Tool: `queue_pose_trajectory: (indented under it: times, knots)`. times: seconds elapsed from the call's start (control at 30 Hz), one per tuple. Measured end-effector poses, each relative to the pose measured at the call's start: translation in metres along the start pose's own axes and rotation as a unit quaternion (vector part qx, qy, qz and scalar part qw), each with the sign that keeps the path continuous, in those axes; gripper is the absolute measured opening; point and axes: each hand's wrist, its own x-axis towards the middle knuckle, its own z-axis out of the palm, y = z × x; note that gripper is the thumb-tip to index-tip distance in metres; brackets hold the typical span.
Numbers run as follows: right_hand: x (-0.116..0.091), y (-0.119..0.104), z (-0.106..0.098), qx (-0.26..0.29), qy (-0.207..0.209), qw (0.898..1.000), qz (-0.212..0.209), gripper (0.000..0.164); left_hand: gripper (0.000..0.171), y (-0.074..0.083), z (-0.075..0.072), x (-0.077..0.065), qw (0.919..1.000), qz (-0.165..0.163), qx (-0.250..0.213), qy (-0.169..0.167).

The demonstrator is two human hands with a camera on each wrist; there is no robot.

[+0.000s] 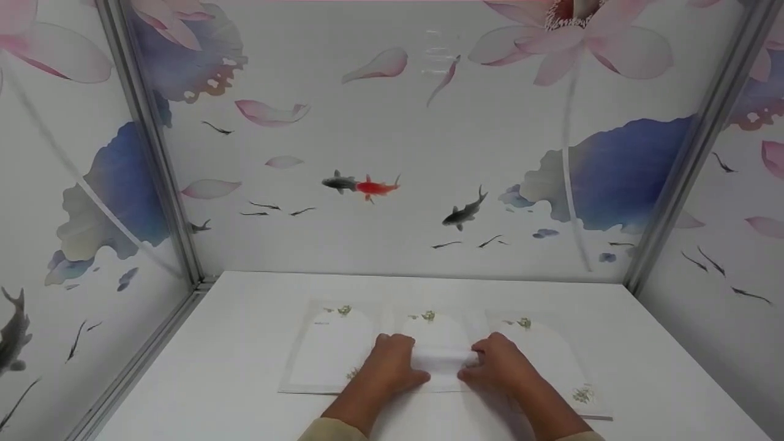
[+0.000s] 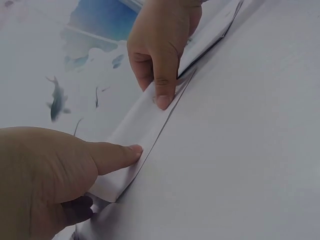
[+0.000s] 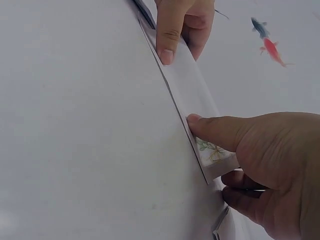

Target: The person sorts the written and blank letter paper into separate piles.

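Observation:
Three white sheets of paper with small printed plant sprigs lie side by side on the white table. The middle sheet of paper [image 1: 440, 331] has its near part raised into a folded band [image 1: 438, 361] between the hands. My left hand [image 1: 392, 361] pinches the left end of this band, its thumb [image 2: 120, 155] lying on the paper and its fingers behind. At the other end my right hand [image 1: 505, 364] pinches it the same way, thumb [image 3: 215, 130] on top. A green sprig [image 3: 210, 150] shows beside the right thumb in the right wrist view.
The left sheet [image 1: 331, 349] lies partly behind the left hand; the right sheet [image 1: 545, 349] extends past the right forearm. Around the white table [image 1: 220, 367] stand printed panels [image 1: 380, 245] with lotus and fish, joined by metal posts [image 1: 150, 135] at the corners.

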Motion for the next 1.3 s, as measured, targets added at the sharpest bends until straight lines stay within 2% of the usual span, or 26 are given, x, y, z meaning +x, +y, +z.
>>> queue_pose_trajectory:
  times: [0.23, 0.43, 0.57, 0.73, 0.87, 1.07, 1.23, 1.3]
  knots:
    - [0.002, 0.001, 0.000, 0.011, 0.005, 1.000, 0.010, 0.073, 0.069, -0.002, -0.001, 0.000, 0.9997, -0.008, -0.020, 0.006]
    - [0.001, 0.001, -0.002, 0.063, 0.046, 0.996, 0.040, 0.058, 0.048, 0.001, -0.001, 0.001, 0.9966, -0.033, -0.056, 0.051]
    - [0.000, 0.002, -0.003, 0.141, 0.066, 0.986, 0.066, 0.044, 0.041, 0.003, -0.001, 0.000, 0.9887, -0.064, -0.105, 0.086]
    - [0.000, 0.004, -0.003, 0.234, 0.056, 0.966, 0.093, 0.036, 0.047, 0.002, -0.003, 0.001, 0.9796, -0.095, -0.139, 0.111]
    - [0.001, 0.005, -0.004, 0.244, 0.048, 0.963, 0.107, 0.034, 0.046, 0.001, -0.005, 0.002, 0.9760, -0.110, -0.151, 0.113]
    - [0.002, 0.007, -0.004, 0.244, 0.043, 0.962, 0.114, 0.032, 0.039, -0.003, -0.006, 0.003, 0.9720, -0.115, -0.166, 0.120]
    - [0.003, 0.007, -0.004, 0.247, 0.041, 0.962, 0.114, 0.033, 0.035, -0.008, -0.006, 0.007, 0.9632, -0.135, -0.200, 0.118]
    - [0.003, 0.007, -0.005, 0.247, 0.040, 0.961, 0.114, 0.034, 0.033, -0.009, -0.006, 0.008, 0.9621, -0.139, -0.204, 0.115]
